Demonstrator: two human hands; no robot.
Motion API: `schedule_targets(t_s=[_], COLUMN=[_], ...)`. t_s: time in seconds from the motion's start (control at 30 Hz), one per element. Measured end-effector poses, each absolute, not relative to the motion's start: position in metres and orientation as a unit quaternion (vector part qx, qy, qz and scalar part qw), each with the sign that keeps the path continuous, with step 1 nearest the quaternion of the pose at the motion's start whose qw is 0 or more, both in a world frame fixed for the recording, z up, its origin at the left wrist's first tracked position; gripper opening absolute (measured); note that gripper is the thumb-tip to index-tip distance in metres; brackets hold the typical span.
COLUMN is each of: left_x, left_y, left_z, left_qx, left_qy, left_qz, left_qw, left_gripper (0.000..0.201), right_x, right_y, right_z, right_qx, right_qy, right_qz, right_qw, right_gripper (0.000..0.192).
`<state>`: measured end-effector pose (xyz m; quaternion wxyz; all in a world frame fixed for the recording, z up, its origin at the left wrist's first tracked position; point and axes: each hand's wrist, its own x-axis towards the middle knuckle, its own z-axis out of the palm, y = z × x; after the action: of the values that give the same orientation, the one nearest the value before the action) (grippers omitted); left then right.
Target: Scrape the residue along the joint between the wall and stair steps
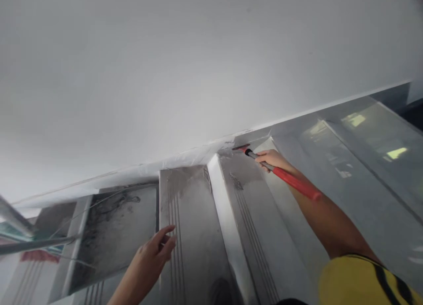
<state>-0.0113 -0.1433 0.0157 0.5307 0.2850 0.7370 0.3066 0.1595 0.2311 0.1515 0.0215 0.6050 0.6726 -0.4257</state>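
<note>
My right hand [271, 159] grips a scraper [291, 180] with a red handle and a grey metal shank. Its red blade end [241, 148] presses into the corner where a dusty grey stair tread [251, 199] meets the white wall [185, 67]. My right arm reaches out from a yellow sleeve with black stripes [366, 281]. My left hand [155, 252] hovers with fingers spread over the lower stair tread [188, 225], holding nothing.
Grey steps with grooved nosing lines run down to the left, streaked with white dust and dark smears. Plastic sheeting or tape [132, 173] lines the wall's base. A metal railing [29, 243] crosses at the far left. Glossy steps [363, 155] rise at the right.
</note>
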Motion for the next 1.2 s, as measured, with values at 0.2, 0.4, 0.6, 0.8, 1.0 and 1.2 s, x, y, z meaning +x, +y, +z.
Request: schedule_targets(t_s=[0.2,0.4,0.6,0.8,1.0,1.2], left_x=[-0.013,-0.013,-0.012,-0.014,-0.014,-0.015], left_y=[-0.140,-0.137,-0.134,-0.136,-0.146,-0.146], left_z=[0.018,0.010,0.011,0.014,0.002,-0.003], left_qx=[0.278,0.300,0.296,0.292,0.290,0.286], left_qy=[0.745,0.737,0.736,0.744,0.741,0.748], left_qz=[0.295,0.306,0.304,0.298,0.305,0.301], left_qw=[0.530,0.522,0.527,0.523,0.524,0.518], left_gripper=[0.075,0.067,0.070,0.071,0.071,0.072], right_x=[0.161,0.169,0.165,0.165,0.180,0.196], right_y=[0.233,0.237,0.232,0.240,0.255,0.269], right_z=[0.154,0.155,0.161,0.156,0.147,0.140], right_qx=[0.613,0.606,0.602,0.604,0.612,0.610], right_qy=[0.672,0.676,0.673,0.676,0.674,0.669], right_qz=[-0.415,-0.419,-0.429,-0.423,-0.413,-0.425], right_qw=[0.027,0.012,0.014,0.017,0.015,0.014], right_gripper=[0.035,0.041,0.037,0.033,0.038,0.043])
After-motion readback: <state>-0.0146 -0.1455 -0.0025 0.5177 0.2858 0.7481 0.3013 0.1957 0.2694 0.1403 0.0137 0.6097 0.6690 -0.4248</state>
